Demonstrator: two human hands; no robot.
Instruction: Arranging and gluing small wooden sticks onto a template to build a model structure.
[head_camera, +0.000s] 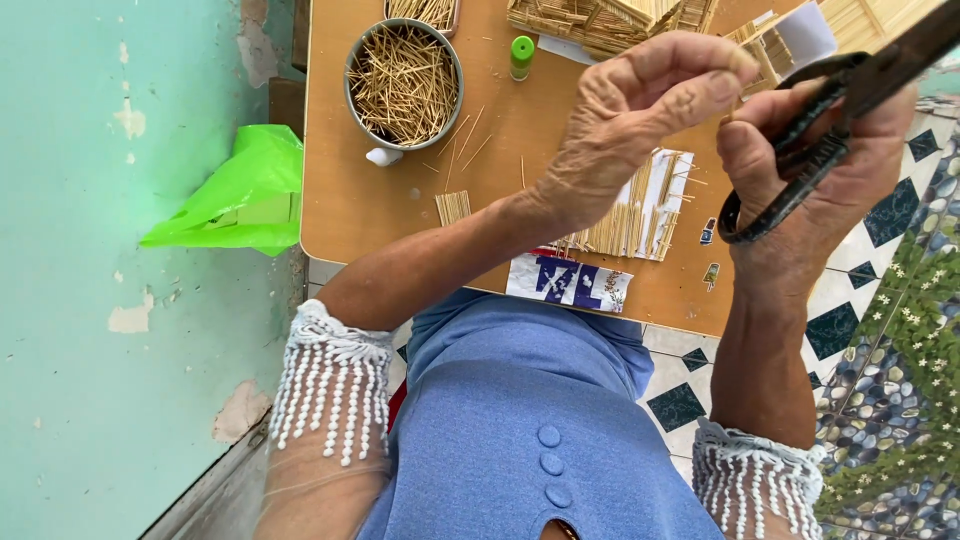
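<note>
We're looking straight down at our two bare hands over a small orange-brown wooden table (350, 200). Our left hand (630, 120) is lifted off the tabletop, thumb and forefinger tips pinched together right at the thumb of our right hand (820, 170); what sits in that pinch is too small to make out. Our right hand is clamped on a pair of dark, worn metal scissors (830, 120): the fingers wrap through the handle loops, and the blades run up and away past the fingertips toward the frame's corner.

Below our left palm, on the table, lies a flat panel of thin pale wooden sticks glued side by side on white paper (640, 215). A short bundle of cut sticks (453, 207) lies beside our left wrist. Well beyond our left knuckles stands a round metal bowl heaped with loose thin sticks (404, 82), and between it and our fingertips a small green-capped glue bottle (521, 56). Past the fingertips rests a stick-built model structure (600, 22). A bright green plastic bag (240, 195) hangs off the table's edge.
</note>
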